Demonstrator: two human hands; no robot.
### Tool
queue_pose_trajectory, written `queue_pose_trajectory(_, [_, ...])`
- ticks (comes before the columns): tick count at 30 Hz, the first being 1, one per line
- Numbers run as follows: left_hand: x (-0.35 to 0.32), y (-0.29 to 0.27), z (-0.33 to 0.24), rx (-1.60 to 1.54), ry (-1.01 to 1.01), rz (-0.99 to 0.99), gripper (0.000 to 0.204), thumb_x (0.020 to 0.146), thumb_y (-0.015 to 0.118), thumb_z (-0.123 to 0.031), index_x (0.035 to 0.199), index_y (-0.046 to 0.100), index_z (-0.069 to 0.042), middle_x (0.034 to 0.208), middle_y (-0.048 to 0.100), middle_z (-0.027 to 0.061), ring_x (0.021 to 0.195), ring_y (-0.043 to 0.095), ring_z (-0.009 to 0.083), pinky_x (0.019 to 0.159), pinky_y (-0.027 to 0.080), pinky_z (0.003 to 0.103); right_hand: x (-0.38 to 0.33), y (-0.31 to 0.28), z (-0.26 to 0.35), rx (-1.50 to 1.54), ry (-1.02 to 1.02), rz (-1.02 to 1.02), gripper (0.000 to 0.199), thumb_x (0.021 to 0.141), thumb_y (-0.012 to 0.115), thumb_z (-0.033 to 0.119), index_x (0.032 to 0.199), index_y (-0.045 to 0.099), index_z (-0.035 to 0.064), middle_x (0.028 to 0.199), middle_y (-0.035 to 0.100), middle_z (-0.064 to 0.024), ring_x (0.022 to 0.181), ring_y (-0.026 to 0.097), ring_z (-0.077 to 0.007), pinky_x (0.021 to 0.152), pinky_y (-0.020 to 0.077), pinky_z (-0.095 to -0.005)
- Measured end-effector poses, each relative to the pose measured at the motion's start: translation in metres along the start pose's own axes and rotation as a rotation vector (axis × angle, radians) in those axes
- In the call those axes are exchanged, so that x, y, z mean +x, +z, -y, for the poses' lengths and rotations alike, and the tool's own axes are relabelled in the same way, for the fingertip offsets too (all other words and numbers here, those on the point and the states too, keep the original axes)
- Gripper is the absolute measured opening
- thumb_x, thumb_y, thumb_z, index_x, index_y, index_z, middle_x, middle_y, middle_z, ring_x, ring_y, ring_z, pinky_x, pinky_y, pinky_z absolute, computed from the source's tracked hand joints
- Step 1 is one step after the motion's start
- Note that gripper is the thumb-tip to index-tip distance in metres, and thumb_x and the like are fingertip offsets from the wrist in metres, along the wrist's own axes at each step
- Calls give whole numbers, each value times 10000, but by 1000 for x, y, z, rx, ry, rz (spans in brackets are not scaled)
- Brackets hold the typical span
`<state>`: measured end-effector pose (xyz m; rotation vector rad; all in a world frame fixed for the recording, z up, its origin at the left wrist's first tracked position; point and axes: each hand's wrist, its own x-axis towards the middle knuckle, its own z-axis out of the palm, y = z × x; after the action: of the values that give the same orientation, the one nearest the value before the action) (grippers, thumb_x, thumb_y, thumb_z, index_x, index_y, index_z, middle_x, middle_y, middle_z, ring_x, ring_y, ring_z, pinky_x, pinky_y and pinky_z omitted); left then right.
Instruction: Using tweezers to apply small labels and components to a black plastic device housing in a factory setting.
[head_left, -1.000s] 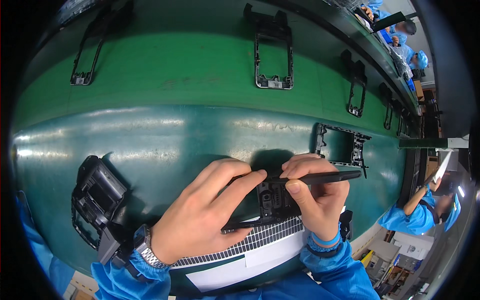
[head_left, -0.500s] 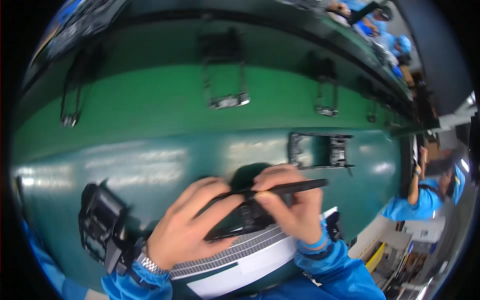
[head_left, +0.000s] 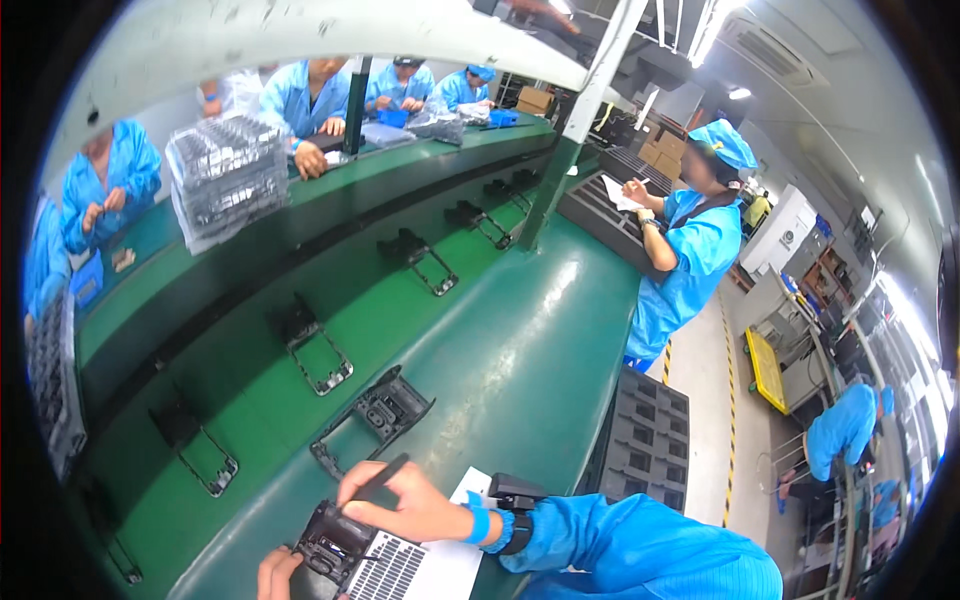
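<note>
While the green conveyor bench (head_left: 540, 330) runs away from the near edge carrying black frames (head_left: 318, 352), the black housing (head_left: 335, 545) sits at that near edge on a white sheet (head_left: 440, 565). Left hand (head_left: 275, 577) steadies it, grip mostly cut off. Right hand (head_left: 405, 500) pinches a black stylus (head_left: 378, 482). Risk: head turned aside, so the tip could slip and scratch.
</note>
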<state>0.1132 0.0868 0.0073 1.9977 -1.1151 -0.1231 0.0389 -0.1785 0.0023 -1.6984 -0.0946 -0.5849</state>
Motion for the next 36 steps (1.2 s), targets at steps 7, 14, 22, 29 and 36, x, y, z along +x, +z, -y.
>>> queue_pose_trajectory(7, [-4, -12, -9, 52, -2, 64, 679, 756, 864, -145, 1342, 548, -13, 1327, 557, 258, 1215, 565, 456, 1029, 480, 484, -43, -41, -16, 350, 208, -77, 166, 1007, 678, 151, 1090, 656, 9, 1025, 676, -33, 883, 616, -91, 797, 508, -262])
queue_pose_trajectory(14, [-7, -4, -17, 26, -64, -29, 669, 696, 862, -135, 1299, 596, -19, 1307, 609, 230, 1219, 587, 415, 1047, 474, 459, -48, -52, -32, 404, 216, -241, 201, 1016, 675, 225, 1079, 656, 35, 1002, 684, -31, 752, 549, -70, 662, 462, -234])
queue_pose_trajectory(22, [-8, 9, 9, 36, 21, -104, 679, 611, 907, -221, 1210, 650, -32, 1230, 639, 200, 1140, 626, 396, 991, 515, 463, -49, -55, -32, 326, 282, -352, 165, 1002, 676, 191, 1050, 651, 34, 811, 616, -4, 671, 507, -62, 581, 394, -237])
queue_pose_trajectory(29, [-14, -11, -7, 72, -81, -236, 706, 633, 922, -216, 1226, 604, -4, 1167, 642, 171, 1090, 640, 322, 980, 518, 410, -50, -52, -32, 421, 272, -460, 162, 1016, 668, 187, 1090, 624, 49, 943, 654, -38, 664, 480, -60, 590, 398, -239])
queue_pose_trajectory(36, [21, -115, 26, 526, -397, -562, 664, 839, 769, -166, 1406, 429, -111, 1144, 591, 240, 995, 613, 428, 845, 511, 480, -50, -59, -24, 498, 295, -475, 180, 1012, 683, 207, 1078, 618, 53, 971, 636, -36, 657, 445, -62, 583, 355, -246])
